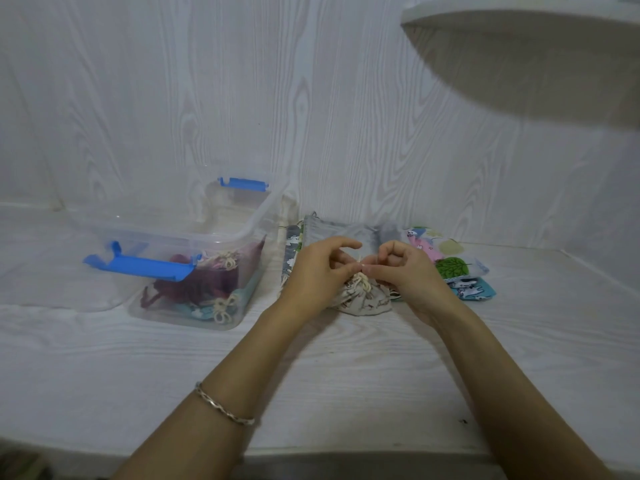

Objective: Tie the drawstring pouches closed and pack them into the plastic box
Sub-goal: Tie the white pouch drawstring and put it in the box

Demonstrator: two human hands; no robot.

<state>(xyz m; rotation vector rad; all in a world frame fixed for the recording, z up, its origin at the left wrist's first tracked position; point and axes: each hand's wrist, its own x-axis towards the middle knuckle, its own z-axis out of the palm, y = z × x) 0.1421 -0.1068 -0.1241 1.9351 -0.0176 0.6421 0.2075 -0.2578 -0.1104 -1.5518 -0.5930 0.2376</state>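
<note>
plastic box (239, 211) with tied pouches (188, 287)

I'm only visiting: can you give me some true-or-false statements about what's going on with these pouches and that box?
1. Both the left hand and the right hand pinch the cord of the cream pouch. True.
2. The plastic box is empty. False: tied pouches already lie inside it.
3. The box sits left of the hands. True.
4. The bracelet is on the right wrist. False: it is on the left wrist.
5. Flat pouches lie behind the hands. True.
</note>
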